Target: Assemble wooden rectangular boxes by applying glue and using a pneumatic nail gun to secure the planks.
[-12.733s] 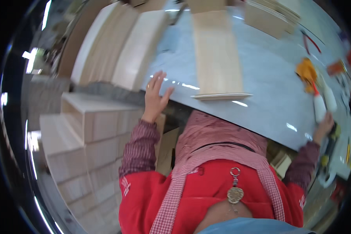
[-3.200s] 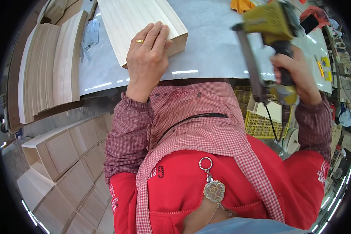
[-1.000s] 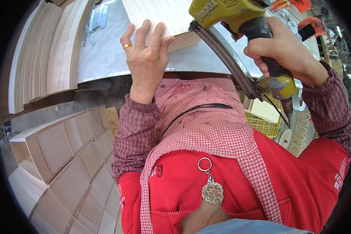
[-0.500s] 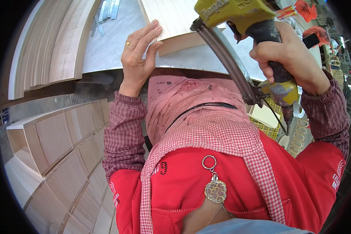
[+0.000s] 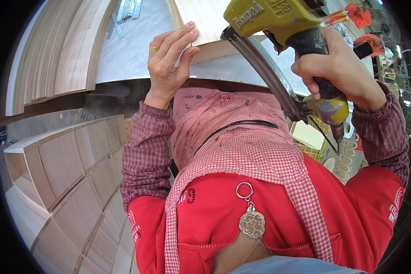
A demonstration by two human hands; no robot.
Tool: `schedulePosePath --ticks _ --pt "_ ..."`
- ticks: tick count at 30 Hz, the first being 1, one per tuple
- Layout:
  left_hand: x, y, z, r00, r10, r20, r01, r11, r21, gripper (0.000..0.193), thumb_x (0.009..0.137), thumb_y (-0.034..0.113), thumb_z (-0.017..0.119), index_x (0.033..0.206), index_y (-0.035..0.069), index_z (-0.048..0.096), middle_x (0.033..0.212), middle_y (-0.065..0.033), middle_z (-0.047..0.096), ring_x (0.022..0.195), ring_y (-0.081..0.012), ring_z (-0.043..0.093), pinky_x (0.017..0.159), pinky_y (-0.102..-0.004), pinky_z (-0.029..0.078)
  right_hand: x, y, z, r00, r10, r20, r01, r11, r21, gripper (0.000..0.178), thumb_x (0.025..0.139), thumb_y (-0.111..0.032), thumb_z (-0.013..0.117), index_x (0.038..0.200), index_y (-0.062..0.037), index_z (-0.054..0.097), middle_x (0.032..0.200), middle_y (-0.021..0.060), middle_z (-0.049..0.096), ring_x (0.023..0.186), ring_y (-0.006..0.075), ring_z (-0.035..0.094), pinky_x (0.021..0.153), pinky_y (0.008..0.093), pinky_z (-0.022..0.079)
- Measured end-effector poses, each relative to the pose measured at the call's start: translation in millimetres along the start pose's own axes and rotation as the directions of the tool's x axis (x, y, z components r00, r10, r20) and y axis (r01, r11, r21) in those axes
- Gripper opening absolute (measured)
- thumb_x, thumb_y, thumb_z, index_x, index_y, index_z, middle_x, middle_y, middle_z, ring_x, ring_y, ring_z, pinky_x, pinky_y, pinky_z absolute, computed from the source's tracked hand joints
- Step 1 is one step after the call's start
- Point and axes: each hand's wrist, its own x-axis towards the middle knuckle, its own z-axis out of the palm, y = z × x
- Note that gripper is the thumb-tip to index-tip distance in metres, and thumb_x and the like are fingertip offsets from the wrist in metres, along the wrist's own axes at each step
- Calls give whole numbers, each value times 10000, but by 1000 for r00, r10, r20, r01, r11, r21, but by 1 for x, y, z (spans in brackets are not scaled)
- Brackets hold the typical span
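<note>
My right hand (image 5: 340, 66) is wrapped round the dark grip of a yellow nail gun (image 5: 271, 18), whose long grey magazine slants down to the right. The gun's head is by the far side of a pale wooden box (image 5: 205, 20) on the table. My left hand (image 5: 171, 64) rests at the near left corner of this box, fingers stretched out along its top edge and thumb apart, low by the near side. The box's far part is cut off by the picture's upper edge.
Stacked wooden boards (image 5: 73, 50) stand on the left of the grey table (image 5: 123, 64). Metal nail strips (image 5: 128, 10) lie beyond them. Rows of wooden boxes (image 5: 59, 169) are piled at lower left. An air hose (image 5: 325, 137) hangs from the gun, above a yellow crate (image 5: 323, 150).
My left hand and the wooden box have shifted slightly to the right. The nail gun has moved a little to the left in my right hand.
</note>
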Motion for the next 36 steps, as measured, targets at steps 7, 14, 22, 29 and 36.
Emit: schedulePosePath --ticks 7,14,22,29,36 --pt "-2 -6 4 999 8 -40 -9 999 -42 344 760 124 713 1095 188 669 1190 72 637 998 -119 562 916 -236 399 4 -5 0 999 -9 39 15 987 -158 278 707 -59 621 939 64 529 550 53 526 368 108 450 364 210 382" --pt "-2 -7 -4 999 -17 28 17 1000 7 340 770 132 707 1096 223 669 1203 112 626 1002 -114 553 939 -245 379 -3 -1 1 996 -53 -73 38 981 -192 133 664 -119 603 657 1 546 514 38 526 386 99 465 388 197 404" --pt "-2 -8 -2 999 -26 -22 25 997 -73 389 747 107 715 1103 254 666 1202 139 622 994 -105 550 947 -255 371 1 -13 10 997 -73 10 74 992 -105 240 688 -67 637 869 40 521 556 54 517 389 112 468 373 220 397" --pt "-1 -4 -2 998 -41 -58 34 993 -116 429 722 81 720 1101 274 664 1195 157 622 981 -100 551 944 -253 371 4 -21 18 998 -44 54 49 993 -103 232 681 -65 631 857 34 518 560 48 514 394 111 471 372 220 399" --pt "-1 -5 0 997 -34 -70 26 994 -109 431 719 79 721 1100 272 663 1193 159 622 975 -99 552 946 -251 369 4 -21 21 999 -31 25 33 994 -109 217 679 -61 622 848 33 521 554 47 512 387 112 465 372 222 401"
